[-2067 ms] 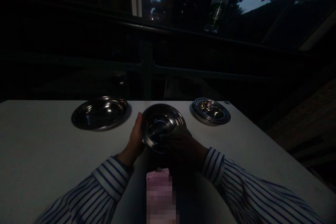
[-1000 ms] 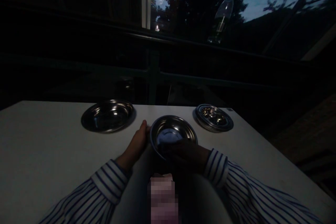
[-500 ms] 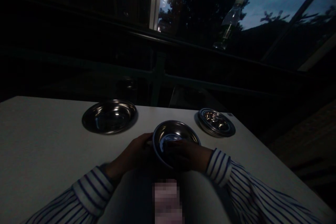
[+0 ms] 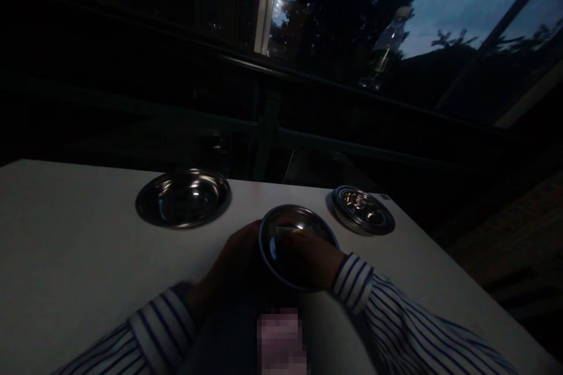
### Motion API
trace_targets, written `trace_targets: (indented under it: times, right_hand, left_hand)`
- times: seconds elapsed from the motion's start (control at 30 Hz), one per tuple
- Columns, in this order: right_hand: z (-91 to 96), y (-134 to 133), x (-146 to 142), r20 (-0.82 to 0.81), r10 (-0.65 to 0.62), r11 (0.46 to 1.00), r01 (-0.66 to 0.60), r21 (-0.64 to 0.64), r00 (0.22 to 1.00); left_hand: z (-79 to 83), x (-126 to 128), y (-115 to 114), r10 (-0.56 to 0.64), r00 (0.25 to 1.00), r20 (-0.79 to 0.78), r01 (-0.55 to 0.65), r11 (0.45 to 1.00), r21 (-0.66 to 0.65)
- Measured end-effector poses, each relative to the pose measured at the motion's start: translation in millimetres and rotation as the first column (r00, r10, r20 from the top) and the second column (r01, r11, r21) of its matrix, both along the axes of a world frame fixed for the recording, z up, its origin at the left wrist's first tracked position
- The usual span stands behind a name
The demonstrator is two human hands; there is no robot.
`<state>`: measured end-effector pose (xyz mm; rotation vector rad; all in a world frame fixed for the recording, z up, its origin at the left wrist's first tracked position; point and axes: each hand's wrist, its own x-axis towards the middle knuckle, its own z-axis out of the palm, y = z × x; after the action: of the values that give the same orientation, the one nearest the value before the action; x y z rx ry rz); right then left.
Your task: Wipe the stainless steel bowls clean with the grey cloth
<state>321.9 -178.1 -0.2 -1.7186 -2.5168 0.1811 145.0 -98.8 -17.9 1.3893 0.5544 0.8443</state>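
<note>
A shiny metal bowl [image 4: 281, 215] is tilted towards me above the near side of the table. My left hand [image 4: 240, 252] is closed around the bowl's left side, with its fingertips hidden behind the metal. Inside the bowl rests my right hand [image 4: 310, 252], its fingers bunched near the inner wall. A faint pale patch shows by those fingertips, but it is too dark to tell what it is.
A wide metal dish [image 4: 185, 202] lies on the white table [image 4: 109, 246] at the back left. Several stacked metal dishes [image 4: 363, 211] sit at the back right. Beyond, a clear plastic bottle [image 4: 385, 50] stands by the window.
My right hand has moved deeper into the bowl and shifted slightly left. The bowl has tilted a little more towards me, still held by my left hand.
</note>
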Motion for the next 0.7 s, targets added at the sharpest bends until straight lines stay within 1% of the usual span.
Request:
trace_targets:
  times: [0.13,0.27,0.3,0.33,0.37,0.43,0.47,0.5,0.53,0.6,0.7]
  right_hand:
    - [-7.1,5,-5,0.047,0.147,0.988,-0.149,0.028,0.988]
    - [-16.0,11,-10,0.177,0.307,0.945,-0.322,0.058,0.935]
    - [-17.1,13,-10,0.198,0.326,0.937,-0.344,0.059,0.924]
    - [-17.4,14,-9,0.207,0.315,0.941,-0.334,0.063,0.926]
    - [-16.8,15,-8,0.206,0.267,0.956,-0.286,0.069,0.942]
    - [-13.1,15,-4,0.194,0.11,0.989,-0.127,0.077,0.975]
    - [-10.7,15,-2,0.191,0.029,0.996,-0.045,0.08,0.981]
    - [-8.4,15,-2,0.189,-0.027,0.997,0.012,0.078,0.982]
    - [-6.3,15,-2,0.192,-0.047,0.997,0.033,0.076,0.98]
    - [-3.9,15,-7,0.214,0.005,0.997,-0.021,0.071,0.977]
    - [-3.3,16,-17,0.241,0.172,0.981,-0.187,0.043,0.955]
  left_hand:
    - [-1.8,2,-5,0.041,0.999,0.027,-0.041,0.999,-0.018]
    - [-6.5,2,-7,0.107,0.994,-0.014,-0.107,0.994,-0.004]
    - [-7.6,2,-7,0.129,0.991,-0.026,-0.129,0.992,-0.005]
    - [-8.6,1,-7,0.151,0.988,-0.043,-0.151,0.989,-0.006]
    - [-9.2,1,-7,0.17,0.983,-0.063,-0.171,0.985,-0.003]
    - [-10.0,1,-7,0.192,0.977,-0.098,-0.191,0.981,0.013]
    - [-10.2,1,-7,0.193,0.976,-0.105,-0.191,0.981,0.022]
    - [-10.4,1,-6,0.191,0.976,-0.105,-0.19,0.982,0.025]
    - [-10.4,1,-6,0.193,0.976,-0.098,-0.192,0.981,0.023]
    - [-10.0,0,-6,0.216,0.973,-0.077,-0.216,0.976,-0.001]
    - [-6.9,-1,-6,0.257,0.963,-0.082,-0.26,0.965,-0.024]
